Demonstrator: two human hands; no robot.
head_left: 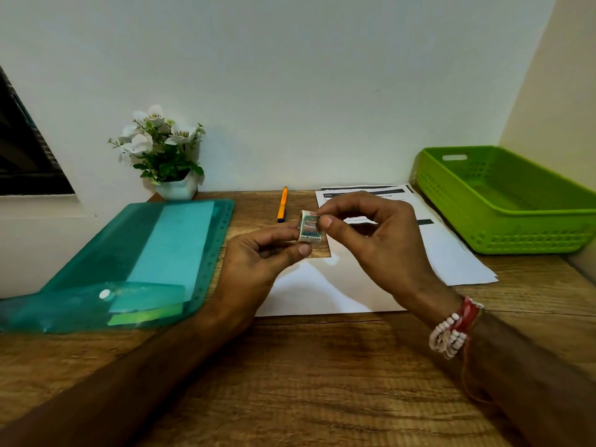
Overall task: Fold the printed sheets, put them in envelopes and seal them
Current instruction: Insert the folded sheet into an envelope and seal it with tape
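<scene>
both hands are raised just above the desk [290, 366], meeting at centre on one small stamp [310, 229].

1. left hand [258, 256]: thumb and forefinger pinch the lower edge of the stamp; the other fingers are curled beneath.
2. right hand [371, 230]: thumb and forefinger pinch the upper edge of the stamp; the remaining fingers arch over it. a bracelet [451, 330] of white beads and red thread sits on this wrist.
3. stamp: perforated border, printed in teal, white and red. any wording on it is too small to read.
4. white paper [322, 291]: a blank rectangle lying flat on the desk directly below the hands. whether it is an envelope or a sheet cannot be told.
5. printed sheets [451, 253]: a loose stack lying flat behind and to the right of the white paper, partly under it. dark header bars and lines of text are visible; the text is blurred and not legible.
6. basket [503, 233]: lime green, perforated walls, at the far right, just beside the printed sheets.
7. pen [282, 204]: orange barrel, lying on the desk behind the hands.
8. folder [129, 246]: translucent teal plastic with a punched edge and a white snap, lying at the left; pale rectangles show through it.
9. plant [161, 146]: white flowers in a white pot [177, 188], against the wall behind the folder.
</scene>
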